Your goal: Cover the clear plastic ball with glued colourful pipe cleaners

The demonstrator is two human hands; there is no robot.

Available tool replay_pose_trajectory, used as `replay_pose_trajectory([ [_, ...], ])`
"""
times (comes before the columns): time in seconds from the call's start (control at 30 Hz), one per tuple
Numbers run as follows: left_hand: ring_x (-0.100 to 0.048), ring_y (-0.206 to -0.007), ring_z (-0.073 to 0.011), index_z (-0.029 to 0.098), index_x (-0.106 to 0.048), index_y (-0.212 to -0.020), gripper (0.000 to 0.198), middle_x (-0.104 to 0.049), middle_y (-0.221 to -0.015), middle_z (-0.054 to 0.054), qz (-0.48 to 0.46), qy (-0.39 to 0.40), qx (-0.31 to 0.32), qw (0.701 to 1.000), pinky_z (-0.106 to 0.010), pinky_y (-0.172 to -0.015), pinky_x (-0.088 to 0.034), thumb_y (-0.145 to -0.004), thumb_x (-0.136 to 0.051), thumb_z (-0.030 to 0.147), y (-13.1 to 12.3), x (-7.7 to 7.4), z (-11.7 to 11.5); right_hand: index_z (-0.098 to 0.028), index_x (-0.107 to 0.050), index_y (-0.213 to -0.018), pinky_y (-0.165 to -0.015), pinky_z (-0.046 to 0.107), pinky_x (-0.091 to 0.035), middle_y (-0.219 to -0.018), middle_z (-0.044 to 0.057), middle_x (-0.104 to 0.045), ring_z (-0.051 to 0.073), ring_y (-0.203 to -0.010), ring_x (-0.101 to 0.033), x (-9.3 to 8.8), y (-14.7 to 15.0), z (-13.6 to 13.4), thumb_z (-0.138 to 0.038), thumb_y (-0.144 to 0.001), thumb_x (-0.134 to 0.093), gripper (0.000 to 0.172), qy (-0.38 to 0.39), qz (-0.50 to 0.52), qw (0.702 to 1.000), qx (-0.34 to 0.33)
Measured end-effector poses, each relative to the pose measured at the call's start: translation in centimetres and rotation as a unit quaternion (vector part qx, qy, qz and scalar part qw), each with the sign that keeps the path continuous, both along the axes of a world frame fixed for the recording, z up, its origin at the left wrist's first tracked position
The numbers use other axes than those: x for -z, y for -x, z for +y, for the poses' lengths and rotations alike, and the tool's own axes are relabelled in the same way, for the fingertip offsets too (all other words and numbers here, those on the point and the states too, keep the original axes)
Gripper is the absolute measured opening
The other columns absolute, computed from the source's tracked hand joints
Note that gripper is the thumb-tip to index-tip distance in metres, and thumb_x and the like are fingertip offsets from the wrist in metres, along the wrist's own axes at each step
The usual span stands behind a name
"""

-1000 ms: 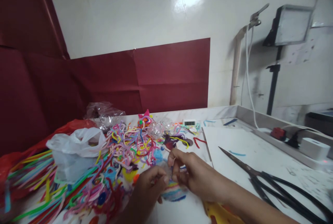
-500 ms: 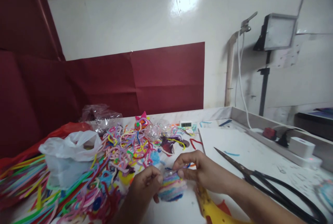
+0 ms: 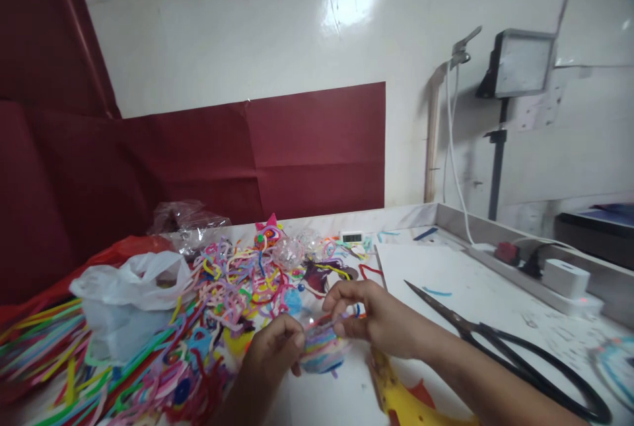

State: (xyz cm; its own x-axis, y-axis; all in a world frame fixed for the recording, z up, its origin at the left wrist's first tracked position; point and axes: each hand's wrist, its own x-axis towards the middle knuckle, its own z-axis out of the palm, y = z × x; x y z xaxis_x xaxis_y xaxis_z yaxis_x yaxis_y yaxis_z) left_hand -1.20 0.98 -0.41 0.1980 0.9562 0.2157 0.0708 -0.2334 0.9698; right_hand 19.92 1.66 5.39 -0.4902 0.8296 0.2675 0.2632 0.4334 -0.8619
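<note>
A small ball wound from multicoloured pipe cleaners point(image 3: 321, 350) sits between both my hands, low in the middle. My left hand point(image 3: 275, 352) is closed on its left side. My right hand point(image 3: 374, 320) pinches its top right, fingers pressed together on a strand. Behind the hands lies a tangled heap of coloured pipe cleaner pieces point(image 3: 238, 281).
Long black scissors point(image 3: 500, 347) lie on the white table point(image 3: 475, 294) to the right. A white plastic bag point(image 3: 123, 300) and straight pipe cleaners point(image 3: 39, 347) are at left. A yellow shape point(image 3: 401, 396) lies under my right forearm. A power strip point(image 3: 564, 277) and lamp stand point(image 3: 515, 63) are at far right.
Both hands and the ball have shifted slightly; my right hand's fingers have moved down over the ball's top. The view has drifted to the right.
</note>
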Motion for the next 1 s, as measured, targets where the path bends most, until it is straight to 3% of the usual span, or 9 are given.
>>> replay_pose_trajectory([
  [0.13,-0.050,-0.051,-0.0132,0.020,-0.056,-0.064,0.030,-0.050,-0.057,0.003,0.024,-0.032,-0.013,0.999,-0.022,-0.048,-0.044,-0.074,-0.060,0.048,0.0,0.3,-0.1,-0.017,-0.062,-0.079,-0.064,0.023,-0.046,-0.072,-0.001,-0.065,0.014,-0.069,-0.061,-0.4,0.5,0.1,-0.004,-0.064,-0.058,0.019,-0.007,-0.012,1.000,-0.008],
  [0.23,-0.058,-0.059,-0.0172,0.021,-0.066,-0.090,0.022,-0.063,-0.068,-0.001,0.085,-0.114,-0.081,0.986,-0.026,-0.056,-0.047,-0.081,-0.054,0.038,-0.1,0.1,-0.6,-0.018,-0.060,-0.077,-0.057,0.020,-0.043,-0.067,-0.004,-0.062,0.011,-0.061,-0.059,-0.5,1.2,-0.1,0.004,-0.059,-0.049,0.030,-0.029,-0.018,0.999,-0.001],
  [0.33,-0.063,-0.088,-0.0251,0.023,-0.069,-0.100,0.023,-0.072,-0.093,-0.007,0.200,-0.263,-0.137,0.934,-0.033,-0.079,-0.047,-0.082,-0.058,0.028,-0.2,-0.5,-1.4,-0.018,-0.057,-0.073,-0.056,0.019,-0.041,-0.062,-0.006,-0.059,0.011,-0.059,-0.057,-0.5,1.9,-0.4,0.007,-0.055,-0.045,0.034,-0.053,-0.029,0.998,0.002],
  [0.43,-0.062,-0.094,-0.0255,0.022,-0.073,-0.092,0.016,-0.072,-0.095,-0.008,0.272,-0.323,-0.116,0.899,-0.034,-0.087,-0.043,-0.082,-0.060,0.021,0.0,-1.2,-1.8,-0.019,-0.056,-0.072,-0.061,0.020,-0.042,-0.065,-0.005,-0.060,0.013,-0.068,-0.058,-0.4,2.4,-0.4,0.006,-0.056,-0.047,0.031,-0.078,-0.036,0.996,0.008],
  [0.67,-0.067,-0.083,-0.0201,0.021,-0.074,-0.086,0.021,-0.074,-0.086,-0.006,0.270,-0.252,-0.061,0.927,-0.025,-0.074,-0.047,-0.085,-0.054,0.017,0.1,-2.0,-1.8,-0.019,-0.055,-0.072,-0.061,0.021,-0.041,-0.069,-0.004,-0.061,0.013,-0.069,-0.057,0.0,2.9,-0.3,0.006,-0.059,-0.049,0.029,-0.107,-0.054,0.993,0.016],
  [0.83,-0.059,-0.059,-0.0181,0.018,-0.065,-0.059,0.023,-0.062,-0.059,-0.002,0.279,-0.190,-0.098,0.936,-0.024,-0.056,-0.040,-0.079,-0.053,0.020,0.0,-2.6,-2.0,-0.021,-0.063,-0.085,-0.070,0.026,-0.042,-0.077,-0.002,-0.069,0.017,-0.079,-0.059,0.0,3.0,-0.5,0.000,-0.067,-0.060,0.029,-0.109,-0.077,0.991,0.031],
  [1.0,-0.051,-0.058,-0.0172,0.019,-0.057,-0.058,0.022,-0.053,-0.058,0.000,0.233,-0.145,-0.101,0.956,-0.025,-0.055,-0.035,-0.077,-0.048,0.024,0.1,-2.8,-2.0,-0.022,-0.065,-0.100,-0.083,0.030,-0.042,-0.097,0.001,-0.070,0.021,-0.092,-0.060,-0.1,1.9,-0.7,-0.013,-0.066,-0.078,0.037,-0.105,-0.048,0.993,0.017],
])
